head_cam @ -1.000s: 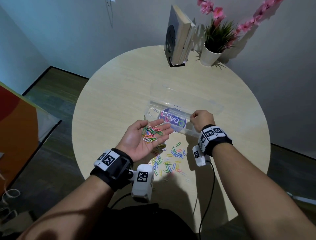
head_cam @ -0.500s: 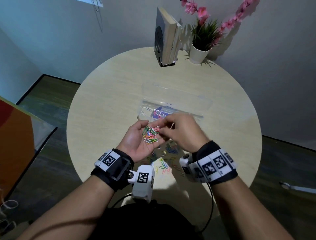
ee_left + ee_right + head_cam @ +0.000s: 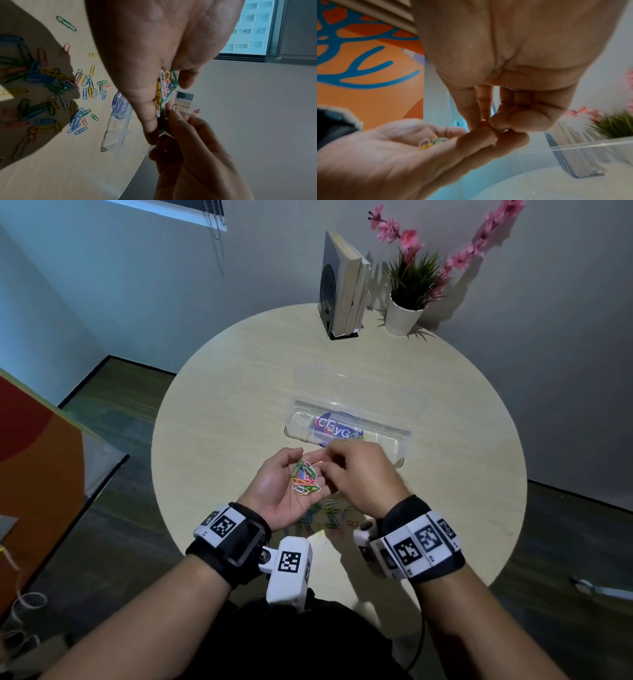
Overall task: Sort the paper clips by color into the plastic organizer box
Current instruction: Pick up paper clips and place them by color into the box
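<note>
My left hand [image 3: 284,486] is palm up over the table's near side, and a small heap of mixed coloured paper clips [image 3: 305,478] rests on it. My right hand [image 3: 359,474] reaches over that palm, and its thumb and forefinger pinch one pink paper clip [image 3: 321,463]. In the right wrist view the pink paper clip [image 3: 482,122] shows between the fingertips. The clear plastic organizer box [image 3: 387,436] lies just beyond both hands with its lid [image 3: 359,386] folded back. A few clips lie in its compartments. More loose clips [image 3: 51,86] are scattered on the table below the hands.
The round pale wooden table [image 3: 222,412] carries upright books [image 3: 342,296] and a white potted plant [image 3: 406,316] with pink blossoms at its far edge. An orange panel [image 3: 30,474] stands at the left, and dark floor surrounds the table.
My right hand left the organizer box, came back over my left palm and pinched a pink clip out of the heap. The left hand stayed palm up.
</note>
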Available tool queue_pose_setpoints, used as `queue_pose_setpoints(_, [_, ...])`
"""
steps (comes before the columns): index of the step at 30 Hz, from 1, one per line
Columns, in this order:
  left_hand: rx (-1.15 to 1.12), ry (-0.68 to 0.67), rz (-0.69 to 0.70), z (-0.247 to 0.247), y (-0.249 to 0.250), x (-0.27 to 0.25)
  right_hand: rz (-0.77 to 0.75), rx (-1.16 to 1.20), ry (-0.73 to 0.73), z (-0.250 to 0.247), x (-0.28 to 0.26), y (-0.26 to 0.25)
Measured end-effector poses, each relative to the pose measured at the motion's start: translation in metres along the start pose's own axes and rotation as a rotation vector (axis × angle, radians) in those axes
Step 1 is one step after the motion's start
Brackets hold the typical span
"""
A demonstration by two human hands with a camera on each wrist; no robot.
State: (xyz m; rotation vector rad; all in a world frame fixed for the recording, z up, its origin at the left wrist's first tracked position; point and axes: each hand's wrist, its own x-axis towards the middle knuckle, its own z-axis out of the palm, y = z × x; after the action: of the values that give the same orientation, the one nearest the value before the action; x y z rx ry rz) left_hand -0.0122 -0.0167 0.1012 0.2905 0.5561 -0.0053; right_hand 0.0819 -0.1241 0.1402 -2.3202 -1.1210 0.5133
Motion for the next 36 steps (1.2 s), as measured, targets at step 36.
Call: queue_pose_setpoints(36, [0.001, 0.074, 0.040, -0.023, 0.038, 0.010, 0.271, 0.525, 0.011, -0.009, 0.090, 0.020])
